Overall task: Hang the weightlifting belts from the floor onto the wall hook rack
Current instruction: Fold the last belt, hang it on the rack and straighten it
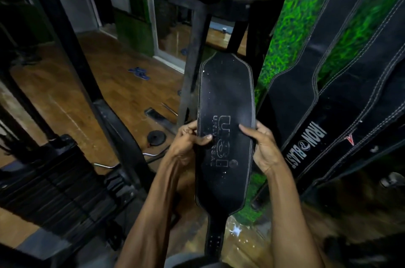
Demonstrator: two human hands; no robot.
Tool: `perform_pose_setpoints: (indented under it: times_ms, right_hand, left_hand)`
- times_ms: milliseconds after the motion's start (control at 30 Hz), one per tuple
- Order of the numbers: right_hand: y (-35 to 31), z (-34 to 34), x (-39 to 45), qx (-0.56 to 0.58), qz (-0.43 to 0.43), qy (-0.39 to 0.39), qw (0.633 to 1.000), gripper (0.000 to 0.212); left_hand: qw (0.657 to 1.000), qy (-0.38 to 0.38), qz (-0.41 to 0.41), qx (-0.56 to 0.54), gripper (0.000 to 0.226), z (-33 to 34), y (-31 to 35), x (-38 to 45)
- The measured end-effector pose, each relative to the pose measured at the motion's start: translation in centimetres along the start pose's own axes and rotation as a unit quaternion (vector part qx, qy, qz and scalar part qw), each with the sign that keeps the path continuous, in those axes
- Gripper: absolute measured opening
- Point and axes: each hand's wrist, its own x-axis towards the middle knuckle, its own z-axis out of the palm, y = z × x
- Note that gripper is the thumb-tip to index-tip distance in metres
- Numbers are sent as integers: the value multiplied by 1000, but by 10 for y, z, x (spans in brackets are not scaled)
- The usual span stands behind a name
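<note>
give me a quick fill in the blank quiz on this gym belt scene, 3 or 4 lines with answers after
1. The black belt is held by ____ hands, the left hand and the right hand, one on each edge.
2. The large letters stamped on the held belt read ____.
3. The hanging belt to the right carries the words IRON ____.
4. The wall behind the hanging belts is coloured ____.

Answers: both; USI; BLAST; green
</note>
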Motion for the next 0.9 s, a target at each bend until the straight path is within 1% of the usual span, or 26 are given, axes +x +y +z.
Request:
perform_pose_setpoints:
  times_ms: [33,67,100,167,200,233,300,367,400,467,533,567,600,667,700,733,833,867,900]
  right_hand:
    - [-5,2,2,-8,-16,0,1000,56]
    - [-9,4,5,-18,-31,8,999,49]
    - [-10,8,6,-30,-48,13,998,51]
    - [-2,11,5,-49,-75,28,996,68]
    - [3,11,3,-54,-71,31,996,73]
    - [9,10,3,-57,-64,30,996,69]
    - [17,12,-1,-73,-43,10,996,55]
    - [21,15,-4,-90,-24,-10,996,48]
    - [21,14,-4,-90,-17,-14,996,46]
    - [10,13,-5,-58,-18,-23,998,42]
    - [-8,14,-3,-23,-34,-18,999,44]
    - [-17,15,-1,-23,-38,-7,999,49]
    - [-25,16,2,-40,-44,11,998,61]
    - [-33,19,7,-65,-36,64,995,102]
    - [-36,22,8,-64,-17,86,994,115]
    - [-38,23,8,-59,-6,105,993,113]
    - [-41,25,4,-11,16,131,991,50]
    - [-41,26,1,-9,15,130,991,38]
    - [-37,25,2,-9,9,128,992,33]
  left_hand:
    - [1000,-13,-6,9,58,-1,-4,-2]
    - [999,-19,-12,23,57,-3,-7,-4]
    - [999,-26,-14,42,57,-5,-8,-6]
    - [998,-37,-10,58,55,-8,-1,-12]
    - [998,-44,-9,54,50,-7,6,-15]
    - [998,-49,-6,46,44,-5,16,-16]
    - [998,-38,25,42,37,2,38,-12]
    - [994,4,86,72,39,5,53,-3]
    - [990,25,102,90,41,6,56,0]
    - [987,47,94,118,42,8,47,3]
    - [985,38,83,149,44,12,30,2]
    - [982,28,77,168,43,15,22,2]
    - [978,12,74,193,38,16,16,2]
    - [970,-15,58,237,23,17,7,2]
    - [967,-25,47,251,17,17,7,1]
    - [964,-35,40,261,16,17,7,-1]
    - [957,-48,10,284,25,12,4,-3]
    - [956,-54,-8,287,24,9,3,-4]
    - [956,-61,-26,285,21,6,2,-4]
